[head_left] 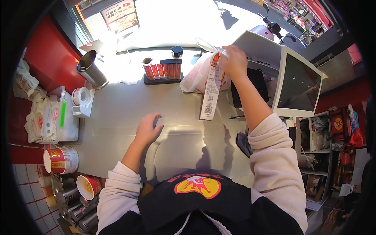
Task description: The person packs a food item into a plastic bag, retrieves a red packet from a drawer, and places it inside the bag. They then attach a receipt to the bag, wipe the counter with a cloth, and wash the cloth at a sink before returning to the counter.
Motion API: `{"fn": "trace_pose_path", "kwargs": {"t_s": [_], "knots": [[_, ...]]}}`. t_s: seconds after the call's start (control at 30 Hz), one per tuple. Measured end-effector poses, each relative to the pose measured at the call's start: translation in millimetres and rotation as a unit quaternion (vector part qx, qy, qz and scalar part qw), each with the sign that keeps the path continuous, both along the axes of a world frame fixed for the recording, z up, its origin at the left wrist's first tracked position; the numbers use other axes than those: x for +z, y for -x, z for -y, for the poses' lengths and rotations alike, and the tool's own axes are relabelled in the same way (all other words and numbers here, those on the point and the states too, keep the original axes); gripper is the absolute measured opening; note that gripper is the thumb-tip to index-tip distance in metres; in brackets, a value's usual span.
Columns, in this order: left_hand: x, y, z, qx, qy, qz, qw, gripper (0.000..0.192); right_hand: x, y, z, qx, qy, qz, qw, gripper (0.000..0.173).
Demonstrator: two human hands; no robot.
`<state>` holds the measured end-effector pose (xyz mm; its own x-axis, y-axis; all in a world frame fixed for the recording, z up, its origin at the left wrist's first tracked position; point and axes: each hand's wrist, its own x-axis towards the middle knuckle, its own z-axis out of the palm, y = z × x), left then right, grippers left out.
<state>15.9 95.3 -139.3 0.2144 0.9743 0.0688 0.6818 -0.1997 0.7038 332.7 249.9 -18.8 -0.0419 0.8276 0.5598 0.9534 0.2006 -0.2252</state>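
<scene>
At the far side of the counter, my right hand [236, 62] grips the top of a white plastic carrier bag [194, 75], near its handles. A long printed receipt [212, 91] hangs down the bag's front, its lower end over the counter; a red sticker shows at its top. What the bag holds is hidden. My left hand [147, 128] is held over the steel counter [117, 114] with thumb and fingers apart, holding nothing. Behind it, a dispenser with a roll of red stickers [163, 71] stands left of the bag.
Right of the bag are a white-framed monitor [299, 83] and a black device [251, 89]. A steel cylinder [92, 70], a tape roll [80, 97], a clear plastic bin [69, 126] of packets and stacked paper buckets [60, 160] line the left side.
</scene>
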Motion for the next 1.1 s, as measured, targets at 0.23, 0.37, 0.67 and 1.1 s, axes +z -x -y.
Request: {"fn": "trace_pose_path", "kwargs": {"t_s": [0.23, 0.37, 0.67, 1.1], "knots": [[-1.9, 5.1, 7.5, -0.147, 0.039, -0.281, 0.947, 0.035, -50.6, 47.4, 138.6, 0.312, 0.320, -0.130, 0.885, 0.017], [3.8, 8.4, 8.2, -0.175, 0.006, -0.244, 0.954, 0.034, -109.2, 52.1, 182.9, 0.283, 0.324, -0.059, 0.901, 0.039], [-6.9, 19.3, 25.2, -0.198, -0.068, -0.124, 0.970, 0.034, -141.1, 145.9, 99.5, 0.330, 0.336, -0.070, 0.880, 0.059], [59.3, 73.5, 69.7, -0.290, -0.058, -0.182, 0.938, 0.038, -170.5, 110.9, 169.0, 0.495, 0.230, 0.126, 0.828, 0.058]]}}
